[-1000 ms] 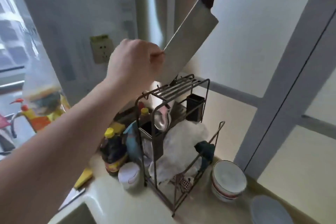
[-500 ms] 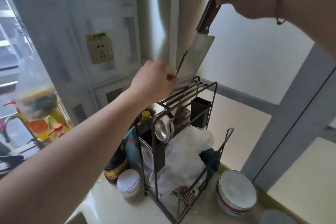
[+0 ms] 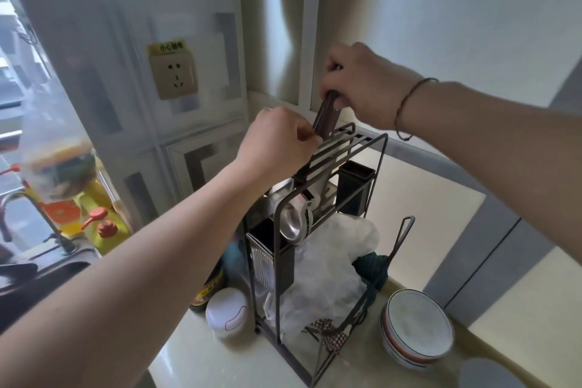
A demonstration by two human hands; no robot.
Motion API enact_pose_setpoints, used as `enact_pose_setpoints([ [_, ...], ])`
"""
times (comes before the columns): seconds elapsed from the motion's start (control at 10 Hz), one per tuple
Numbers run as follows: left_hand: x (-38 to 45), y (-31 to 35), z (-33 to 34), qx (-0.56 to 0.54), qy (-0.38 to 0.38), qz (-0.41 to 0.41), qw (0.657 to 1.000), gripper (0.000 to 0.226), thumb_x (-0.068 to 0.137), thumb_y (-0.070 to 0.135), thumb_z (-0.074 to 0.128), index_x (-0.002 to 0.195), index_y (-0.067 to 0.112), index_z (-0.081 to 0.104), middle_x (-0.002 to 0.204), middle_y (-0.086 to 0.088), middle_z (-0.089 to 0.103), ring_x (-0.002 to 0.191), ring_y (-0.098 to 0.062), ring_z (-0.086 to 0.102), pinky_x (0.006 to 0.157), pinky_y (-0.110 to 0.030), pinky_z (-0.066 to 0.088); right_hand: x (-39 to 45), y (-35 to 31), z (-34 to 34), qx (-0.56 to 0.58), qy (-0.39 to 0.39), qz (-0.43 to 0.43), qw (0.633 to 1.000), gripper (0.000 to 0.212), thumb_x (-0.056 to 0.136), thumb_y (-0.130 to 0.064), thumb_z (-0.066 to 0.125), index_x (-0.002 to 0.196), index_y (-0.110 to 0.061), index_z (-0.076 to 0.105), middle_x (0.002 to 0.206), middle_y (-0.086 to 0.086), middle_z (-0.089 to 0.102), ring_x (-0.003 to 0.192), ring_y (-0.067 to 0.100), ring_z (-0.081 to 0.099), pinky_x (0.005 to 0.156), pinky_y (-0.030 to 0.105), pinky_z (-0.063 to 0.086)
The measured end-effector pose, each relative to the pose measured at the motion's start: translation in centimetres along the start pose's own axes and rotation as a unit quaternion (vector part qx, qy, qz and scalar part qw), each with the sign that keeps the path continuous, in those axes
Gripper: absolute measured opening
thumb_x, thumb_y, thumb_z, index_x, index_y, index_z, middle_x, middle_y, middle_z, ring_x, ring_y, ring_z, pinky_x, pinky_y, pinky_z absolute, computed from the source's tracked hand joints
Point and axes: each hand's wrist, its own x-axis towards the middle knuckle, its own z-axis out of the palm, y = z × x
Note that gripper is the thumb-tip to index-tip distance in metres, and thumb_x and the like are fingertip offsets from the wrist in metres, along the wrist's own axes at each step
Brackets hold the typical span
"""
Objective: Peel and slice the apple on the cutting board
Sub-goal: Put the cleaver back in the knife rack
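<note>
A cleaver (image 3: pixel 327 116) with a dark handle stands blade-down in the top slots of a dark wire rack (image 3: pixel 371 143) on the counter; most of the blade is hidden behind the bars. My right hand (image 3: pixel 362 85) grips the handle from above. My left hand (image 3: pixel 277 142) is closed at the rack's top, with pinched fingertips touching the base of the handle. No apple or cutting board is in view.
A stack of bowls (image 3: pixel 415 327) sits right of the rack, and a white round container (image 3: pixel 226 312) and a sauce bottle (image 3: pixel 206 291) sit left of it. A plastic bag (image 3: pixel 324 277) fills the rack. A wall socket (image 3: pixel 174 75) and a tap (image 3: pixel 19 198) lie to the left.
The cleaver came down from high above the rack into its slots. Both hands dropped with it, my left hand staying at the blade.
</note>
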Motion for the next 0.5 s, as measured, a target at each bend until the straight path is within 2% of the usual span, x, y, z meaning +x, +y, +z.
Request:
enact_pose_setpoints([
  [0.1,-0.2,0.1,0.4,0.017,-0.014,-0.012,1.0,0.014,0.092,0.034,0.068,0.089,0.028,0.08,0.084,0.007,0.075,0.084,-0.018,0.066,0.078,-0.034,0.058,-0.1,0.4,1.6,-0.002,-0.013,0.008,1.0,0.022,0.085,-0.002,0.053,0.098,-0.02,0.059,0.118,0.01,0.044,0.091,0.023,0.053,0.082,0.039,0.047],
  [0.2,-0.3,0.3,0.6,0.051,-0.028,-0.013,0.998,0.016,0.093,0.042,0.066,0.092,0.031,0.078,0.085,0.006,0.072,0.082,-0.019,0.065,0.071,-0.031,0.056,-0.4,0.6,2.1,-0.048,0.014,-0.007,0.999,0.026,0.086,-0.001,0.057,0.102,-0.021,0.059,0.117,0.005,0.043,0.096,0.02,0.043,0.083,0.04,0.049],
  [0.3,-0.6,0.4,0.6,0.083,-0.045,-0.006,0.996,0.019,0.092,0.048,0.063,0.095,0.033,0.075,0.089,0.007,0.07,0.083,-0.02,0.065,0.074,-0.034,0.058,-0.5,0.4,2.0,-0.065,0.016,0.001,0.998,0.027,0.089,-0.009,0.057,0.113,-0.021,0.06,0.124,0.003,0.043,0.112,0.024,0.038,0.085,0.045,0.05],
  [0.4,-1.1,0.5,0.5,0.1,-0.048,0.015,0.994,0.023,0.091,0.052,0.061,0.1,0.035,0.074,0.095,0.008,0.07,0.089,-0.02,0.065,0.077,-0.035,0.058,-0.9,-0.4,1.8,-0.064,0.01,0.025,0.998,0.041,0.089,-0.017,0.06,0.128,-0.027,0.053,0.137,0.0,0.04,0.123,0.024,0.036,0.09,0.046,0.048],
  [0.5,-1.6,0.9,0.2,0.077,-0.029,0.035,0.996,0.023,0.092,0.049,0.061,0.103,0.033,0.073,0.097,0.008,0.071,0.094,-0.019,0.064,0.078,-0.036,0.057,-1.8,-0.7,1.8,-0.119,0.039,0.025,0.992,0.058,0.088,-0.022,0.06,0.141,-0.03,0.038,0.15,-0.001,0.029,0.134,0.025,0.027,0.09,0.045,0.044],
])
